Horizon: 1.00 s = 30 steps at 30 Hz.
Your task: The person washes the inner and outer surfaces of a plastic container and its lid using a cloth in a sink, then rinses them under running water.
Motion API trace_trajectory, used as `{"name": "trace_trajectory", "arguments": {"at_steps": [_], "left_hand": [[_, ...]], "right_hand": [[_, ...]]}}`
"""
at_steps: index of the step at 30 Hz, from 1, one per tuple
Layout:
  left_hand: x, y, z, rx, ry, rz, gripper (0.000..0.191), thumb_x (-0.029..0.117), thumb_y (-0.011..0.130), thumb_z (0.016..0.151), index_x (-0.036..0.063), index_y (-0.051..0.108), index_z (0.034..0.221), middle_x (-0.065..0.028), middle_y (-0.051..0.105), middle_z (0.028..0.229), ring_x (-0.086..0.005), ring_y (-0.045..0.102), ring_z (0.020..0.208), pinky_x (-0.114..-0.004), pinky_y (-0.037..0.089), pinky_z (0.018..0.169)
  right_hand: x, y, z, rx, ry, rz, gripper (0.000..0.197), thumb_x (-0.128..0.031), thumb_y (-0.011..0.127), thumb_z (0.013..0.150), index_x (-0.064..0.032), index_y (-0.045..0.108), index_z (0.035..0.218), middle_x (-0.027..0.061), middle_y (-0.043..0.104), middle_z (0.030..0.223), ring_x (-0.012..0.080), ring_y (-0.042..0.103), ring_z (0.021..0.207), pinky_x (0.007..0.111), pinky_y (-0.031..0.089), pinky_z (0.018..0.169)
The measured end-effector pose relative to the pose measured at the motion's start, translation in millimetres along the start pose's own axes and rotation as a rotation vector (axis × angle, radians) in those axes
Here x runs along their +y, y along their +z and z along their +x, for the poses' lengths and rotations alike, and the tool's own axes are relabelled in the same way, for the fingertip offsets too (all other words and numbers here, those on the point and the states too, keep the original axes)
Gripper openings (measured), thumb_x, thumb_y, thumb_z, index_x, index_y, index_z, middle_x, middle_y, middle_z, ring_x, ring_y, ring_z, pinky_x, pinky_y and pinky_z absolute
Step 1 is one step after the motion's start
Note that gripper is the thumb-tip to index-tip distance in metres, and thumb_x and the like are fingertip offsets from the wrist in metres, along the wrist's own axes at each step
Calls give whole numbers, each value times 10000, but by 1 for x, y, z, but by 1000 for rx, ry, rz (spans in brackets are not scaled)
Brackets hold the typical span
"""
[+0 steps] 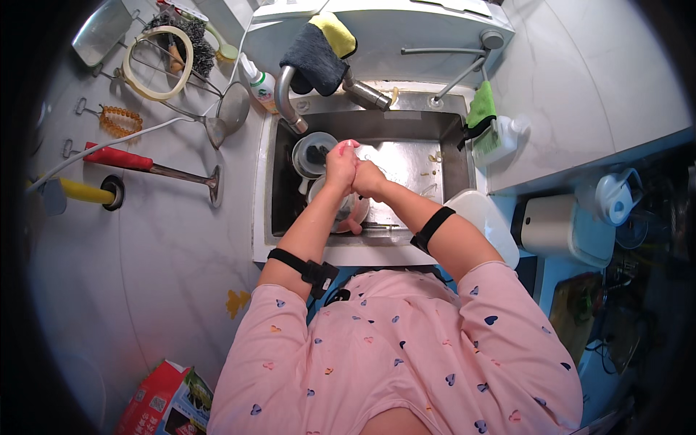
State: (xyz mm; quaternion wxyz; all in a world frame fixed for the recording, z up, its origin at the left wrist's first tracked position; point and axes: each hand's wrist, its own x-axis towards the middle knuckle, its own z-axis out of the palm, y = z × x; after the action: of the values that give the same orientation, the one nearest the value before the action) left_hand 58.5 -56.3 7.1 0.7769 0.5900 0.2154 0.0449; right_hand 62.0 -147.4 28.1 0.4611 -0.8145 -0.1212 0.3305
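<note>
Over the stainless steel sink (pixel 418 185), my left hand (pixel 342 168) and my right hand (pixel 370 180) are pressed together, fingers folded against each other. Whether something small is squeezed between them is hidden. Just left of my left hand sits a stack of bowls (pixel 299 163), the top one with something dark inside. Beneath my wrists is a pinkish round container (pixel 360 208), partly covered by my left forearm. Some thin utensils (pixel 380 225) lie along the sink's near side. Small food scraps (pixel 434 157) dot the sink floor on the right.
Behind the sink stands a curved faucet (pixel 284 98) with a grey cloth (pixel 315 54) draped over it. A spray bottle (pixel 261 84) is at back left, a white bottle (pixel 503 141) at right. A white board (pixel 484 223) leans by the right rim. Utensils, including a red-handled one (pixel 119 157), hang left.
</note>
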Motion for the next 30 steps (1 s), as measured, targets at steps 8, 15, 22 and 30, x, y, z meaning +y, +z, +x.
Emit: {"name": "trace_trajectory", "arguments": {"at_steps": [8,15,22,30], "left_hand": [[-32,-4,12,215,-132,-266,205,208,435,947,42,524,866,2,428,547,-103,389,446,-260,328,419],[-32,-13,17,194,-366,-524,128,194,494,898,94,485,818,-13,454,580,-121,423,497,-285,377,497],[42,-25,-20,-643,-9,5,586,191,736,692,103,468,1205,-31,495,1097,-139,491,1017,-287,397,905],[62,-1,-14,-815,179,-216,333,232,681,786,53,557,1038,-138,500,1226,-251,475,1174,-392,361,994]], "right_hand": [[36,15,14,212,-107,-320,263,-128,574,761,37,579,965,259,631,872,379,623,857,422,497,745],[45,18,14,275,-154,-433,201,-79,608,736,46,569,888,239,637,796,352,651,752,432,520,684],[16,-38,7,-436,269,655,102,-10,621,743,-70,550,785,-9,450,598,99,416,480,275,422,461],[-4,-53,-7,-1094,439,1159,246,-107,573,833,-128,421,641,-45,368,556,37,314,395,187,268,393]]}}
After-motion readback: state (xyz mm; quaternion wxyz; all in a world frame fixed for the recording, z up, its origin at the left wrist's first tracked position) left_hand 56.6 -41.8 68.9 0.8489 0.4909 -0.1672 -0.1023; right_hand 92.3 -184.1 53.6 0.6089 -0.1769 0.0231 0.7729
